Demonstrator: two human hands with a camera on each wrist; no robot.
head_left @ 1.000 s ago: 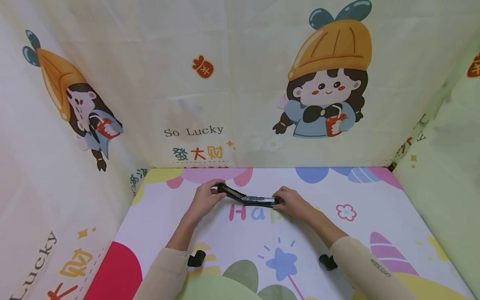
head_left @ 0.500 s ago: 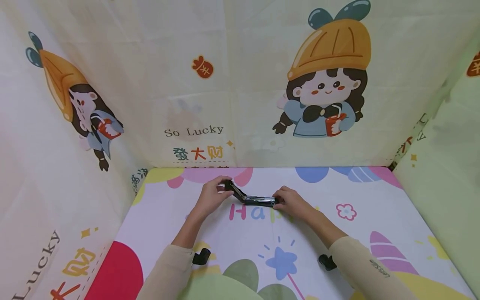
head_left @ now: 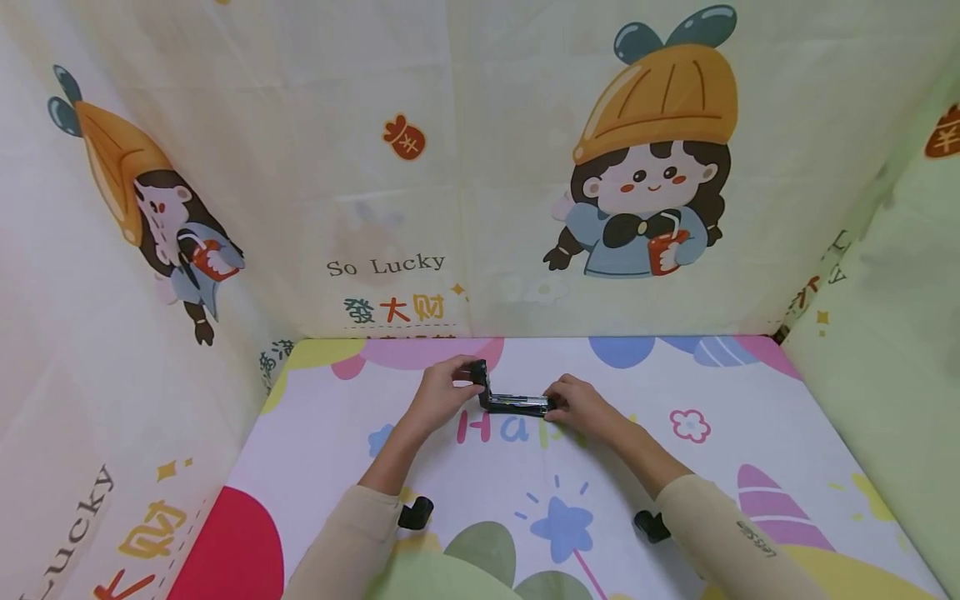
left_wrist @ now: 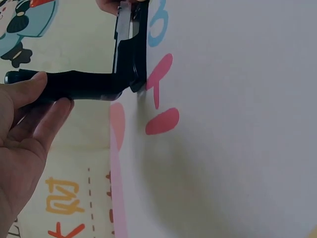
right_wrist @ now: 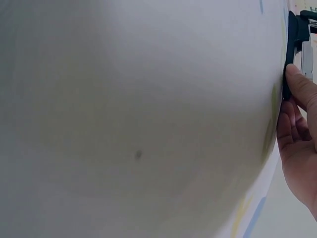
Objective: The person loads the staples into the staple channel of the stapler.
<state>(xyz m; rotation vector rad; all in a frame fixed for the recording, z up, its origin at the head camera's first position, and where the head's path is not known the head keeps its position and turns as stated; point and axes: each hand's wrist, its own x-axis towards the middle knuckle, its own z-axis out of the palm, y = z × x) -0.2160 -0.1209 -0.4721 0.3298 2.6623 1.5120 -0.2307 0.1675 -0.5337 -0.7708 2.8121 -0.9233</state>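
Note:
A black stapler with a silver staple channel is unfolded on the table, its upper arm standing about upright and its base lying flat. My left hand pinches the raised arm near its top between thumb and fingers. In the left wrist view, that stapler arm makes roughly a right angle with the base. With thumb and fingers, my right hand holds the far right end of the base. The right wrist view catches only part of the stapler at its edge, with the thumb against it.
A printed cloth covers the table, with coloured shapes and letters. Patterned cloth walls rise behind and on both sides. Black wrist devices are at both forearms.
My left hand has moved to the right, swinging the stapler's upper arm from a shallow slope to about upright. The right hand and the base have stayed in place.

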